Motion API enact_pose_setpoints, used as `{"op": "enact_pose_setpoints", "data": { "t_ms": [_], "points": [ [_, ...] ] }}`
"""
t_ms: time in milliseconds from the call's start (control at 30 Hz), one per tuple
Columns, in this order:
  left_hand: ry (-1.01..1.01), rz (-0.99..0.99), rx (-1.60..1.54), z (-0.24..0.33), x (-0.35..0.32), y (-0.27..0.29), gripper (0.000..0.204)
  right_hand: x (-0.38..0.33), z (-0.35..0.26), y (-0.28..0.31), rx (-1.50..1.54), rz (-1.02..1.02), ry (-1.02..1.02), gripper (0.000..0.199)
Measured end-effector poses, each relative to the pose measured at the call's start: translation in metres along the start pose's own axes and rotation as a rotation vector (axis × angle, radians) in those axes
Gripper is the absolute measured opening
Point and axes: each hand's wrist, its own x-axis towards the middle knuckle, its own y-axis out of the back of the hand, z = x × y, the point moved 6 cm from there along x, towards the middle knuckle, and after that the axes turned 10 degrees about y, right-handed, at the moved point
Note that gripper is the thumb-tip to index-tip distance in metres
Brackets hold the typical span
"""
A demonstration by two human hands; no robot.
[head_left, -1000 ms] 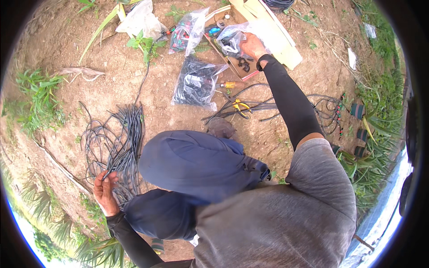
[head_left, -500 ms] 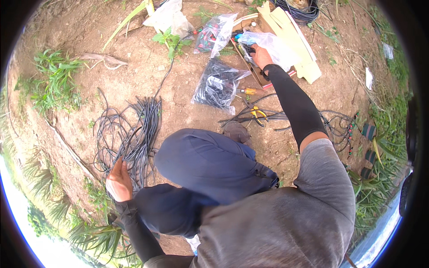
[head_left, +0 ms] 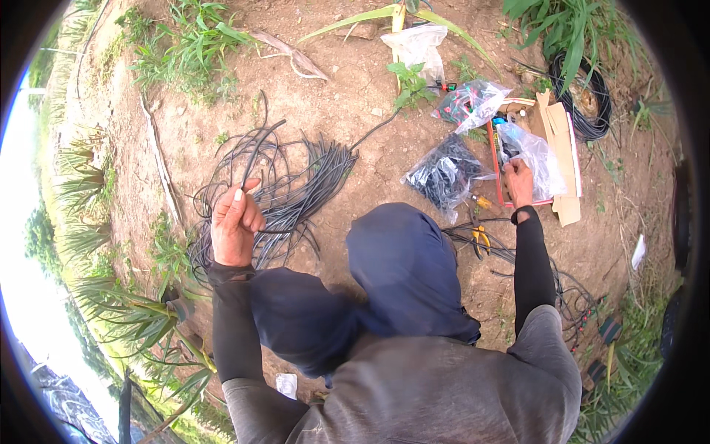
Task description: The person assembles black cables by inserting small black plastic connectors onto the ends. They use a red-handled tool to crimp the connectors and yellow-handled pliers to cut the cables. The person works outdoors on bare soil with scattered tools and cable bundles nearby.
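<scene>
My left hand (head_left: 235, 222) pinches a thin black tube (head_left: 255, 152), its free end sticking up past the fingers. Beneath it a loose bundle of black tubing (head_left: 310, 181) lies on the soil. At the right, my right hand (head_left: 519, 182) reaches into an open cardboard box (head_left: 560, 140), fingers bent together beside a clear plastic bag (head_left: 543, 166). What those fingertips hold, if anything, is hidden. Left of the box lies a clear bag of small black parts (head_left: 446, 174). Yellow-handled pliers (head_left: 481, 240) and a screwdriver with an amber handle (head_left: 482, 201) rest near my knee.
Behind the black parts is a bag of red and green pieces (head_left: 472, 102), with a white plastic bag (head_left: 418, 48) farther back. A coil of black tubing (head_left: 592, 96) lies at the far right. Green plants (head_left: 192, 44) grow around the dirt.
The view has swung left, so the scene sits farther right. My left hand has lifted and now holds the tube's end upright. My right hand stays at the box.
</scene>
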Motion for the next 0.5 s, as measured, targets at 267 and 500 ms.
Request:
{"op": "enact_pose_setpoints", "data": {
  "t_ms": [267, 500],
  "points": [
    [0.056, 0.01, 0.057, 0.011, -0.012, -0.01, 0.031, -0.083, -0.248, 0.016, 0.293, -0.648, 0.399, 0.013],
    [-0.056, -0.077, -0.096, 0.014, -0.025, -0.009, 0.035, -0.091, -0.26, 0.007, 0.391, -0.764, 0.466, 0.016]
  ]
}}
